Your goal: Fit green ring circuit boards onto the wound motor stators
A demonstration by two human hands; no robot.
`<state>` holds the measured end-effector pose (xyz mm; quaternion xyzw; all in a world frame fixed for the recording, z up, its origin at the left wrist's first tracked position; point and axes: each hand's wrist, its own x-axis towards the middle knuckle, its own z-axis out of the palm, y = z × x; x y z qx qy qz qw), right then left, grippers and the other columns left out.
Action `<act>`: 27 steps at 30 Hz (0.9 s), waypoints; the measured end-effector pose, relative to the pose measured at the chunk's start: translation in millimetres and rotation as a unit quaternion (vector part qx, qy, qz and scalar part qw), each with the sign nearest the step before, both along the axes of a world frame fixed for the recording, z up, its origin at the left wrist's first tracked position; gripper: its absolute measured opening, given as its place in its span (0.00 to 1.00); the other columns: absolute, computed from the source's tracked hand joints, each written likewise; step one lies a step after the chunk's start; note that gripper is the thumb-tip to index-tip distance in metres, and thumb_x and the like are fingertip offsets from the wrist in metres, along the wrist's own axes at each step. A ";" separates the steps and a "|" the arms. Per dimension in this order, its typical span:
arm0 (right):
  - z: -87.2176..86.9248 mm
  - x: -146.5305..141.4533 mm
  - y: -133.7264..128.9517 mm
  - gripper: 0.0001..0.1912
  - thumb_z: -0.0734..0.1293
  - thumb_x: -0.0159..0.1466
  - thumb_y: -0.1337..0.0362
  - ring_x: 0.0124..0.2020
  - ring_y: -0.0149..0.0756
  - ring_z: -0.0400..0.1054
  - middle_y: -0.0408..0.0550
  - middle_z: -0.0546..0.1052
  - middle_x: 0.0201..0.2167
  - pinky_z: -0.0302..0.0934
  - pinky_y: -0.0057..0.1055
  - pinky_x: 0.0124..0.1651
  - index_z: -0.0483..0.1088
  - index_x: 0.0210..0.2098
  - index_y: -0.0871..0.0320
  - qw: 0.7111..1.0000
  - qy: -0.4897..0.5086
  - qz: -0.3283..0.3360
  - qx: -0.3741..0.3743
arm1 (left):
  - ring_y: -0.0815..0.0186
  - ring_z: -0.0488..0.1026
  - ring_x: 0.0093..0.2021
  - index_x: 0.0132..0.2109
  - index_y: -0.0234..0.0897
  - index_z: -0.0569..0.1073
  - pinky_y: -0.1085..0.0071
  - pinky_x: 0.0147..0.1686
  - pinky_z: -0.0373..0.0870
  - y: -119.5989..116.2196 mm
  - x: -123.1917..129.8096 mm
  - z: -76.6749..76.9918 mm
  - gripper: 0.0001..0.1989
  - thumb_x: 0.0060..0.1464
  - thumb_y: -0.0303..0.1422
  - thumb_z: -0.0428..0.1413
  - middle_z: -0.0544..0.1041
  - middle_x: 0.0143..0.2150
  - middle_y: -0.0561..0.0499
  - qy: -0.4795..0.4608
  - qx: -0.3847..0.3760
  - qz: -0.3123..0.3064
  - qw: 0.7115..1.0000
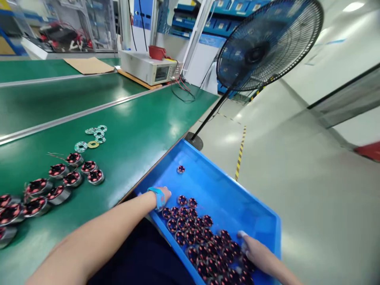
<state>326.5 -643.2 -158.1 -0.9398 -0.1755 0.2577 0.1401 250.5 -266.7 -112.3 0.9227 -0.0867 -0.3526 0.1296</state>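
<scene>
A blue plastic tray [225,186] rests on my lap beside the green workbench [142,130]. Many small round wound stators [204,241] lie packed in its near half; one stator [181,169] sits alone farther up. My left hand [164,194], with a blue wrist strap [158,197], grips the tray's left rim. My right hand [252,247] lies over the stators at the tray's near right, fingers spread on them; whether it holds one is hidden.
Several motor housings with stators [59,182] stand on the bench at left, with small ring boards [96,132] behind them. A test instrument [148,67] and cardboard [89,65] sit farther back. A standing fan [267,43] rises from the floor to the right.
</scene>
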 end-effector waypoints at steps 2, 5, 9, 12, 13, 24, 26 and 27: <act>-8.9 -9.4 3.4 0.23 0.59 0.43 0.72 0.28 0.42 0.72 0.46 0.75 0.22 0.66 0.33 0.32 0.70 0.39 0.58 0.998 0.053 -0.025 0.015 | 0.56 0.74 0.38 0.47 0.27 0.69 0.64 0.36 0.72 -2.8 -7.0 -13.6 0.29 0.35 0.30 0.66 0.70 0.48 0.36 -0.002 -0.028 0.010 1.000; -21.1 -20.6 17.0 0.29 0.58 0.47 0.71 0.25 0.39 0.70 0.43 0.72 0.20 0.64 0.32 0.30 0.63 0.50 0.62 0.994 0.085 -0.055 0.039 | 0.52 0.73 0.41 0.54 0.28 0.63 0.64 0.38 0.72 -9.6 -18.6 -25.0 0.43 0.28 0.29 0.68 0.67 0.50 0.34 -0.024 -0.064 0.043 0.997; -33.9 -27.7 46.1 0.37 0.58 0.49 0.70 0.31 0.39 0.70 0.45 0.73 0.26 0.64 0.33 0.39 0.50 0.59 0.64 0.990 0.076 -0.085 0.087 | 0.50 0.69 0.48 0.61 0.29 0.53 0.63 0.45 0.69 -19.7 -21.5 -30.4 0.54 0.25 0.31 0.69 0.62 0.53 0.35 -0.054 -0.089 0.087 0.991; -41.3 -20.2 69.4 0.40 0.57 0.51 0.68 0.35 0.38 0.70 0.46 0.73 0.32 0.65 0.33 0.39 0.42 0.62 0.62 0.984 0.076 -0.095 0.133 | 0.47 0.62 0.54 0.64 0.31 0.47 0.61 0.50 0.66 -21.8 -17.2 -30.8 0.61 0.23 0.29 0.69 0.58 0.57 0.34 -0.066 -0.084 0.120 0.987; -42.7 -14.6 75.0 0.39 0.57 0.53 0.66 0.33 0.38 0.70 0.46 0.73 0.33 0.67 0.33 0.36 0.41 0.63 0.62 0.981 0.082 -0.097 0.147 | 0.46 0.60 0.56 0.64 0.31 0.45 0.61 0.51 0.65 -21.2 -15.5 -30.6 0.62 0.23 0.28 0.69 0.56 0.58 0.34 -0.069 -0.078 0.134 0.985; -18.5 77.7 117.9 0.61 0.70 0.45 0.61 0.54 0.52 0.58 0.64 0.53 0.60 0.58 0.44 0.53 0.25 0.65 0.61 0.982 -0.009 0.120 0.145 | 0.49 0.59 0.57 0.65 0.31 0.45 0.65 0.53 0.63 -24.5 19.2 -32.3 0.61 0.25 0.28 0.69 0.58 0.58 0.36 -0.092 -0.071 0.215 0.970; -15.8 86.4 142.8 0.61 0.70 0.45 0.64 0.58 0.54 0.53 0.65 0.48 0.62 0.57 0.43 0.53 0.24 0.65 0.61 0.975 -0.014 0.192 0.114 | 0.49 0.57 0.58 0.65 0.30 0.43 0.66 0.55 0.61 -22.7 30.1 -35.9 0.61 0.28 0.31 0.69 0.56 0.59 0.34 -0.100 -0.061 0.239 0.964; -14.7 90.3 154.9 0.61 0.71 0.44 0.66 0.58 0.55 0.53 0.64 0.48 0.62 0.58 0.43 0.53 0.26 0.65 0.59 0.973 -0.010 0.206 0.106 | 0.48 0.56 0.59 0.65 0.29 0.41 0.66 0.55 0.60 -19.9 36.4 -37.8 0.62 0.28 0.33 0.69 0.54 0.60 0.33 -0.104 -0.054 0.253 0.960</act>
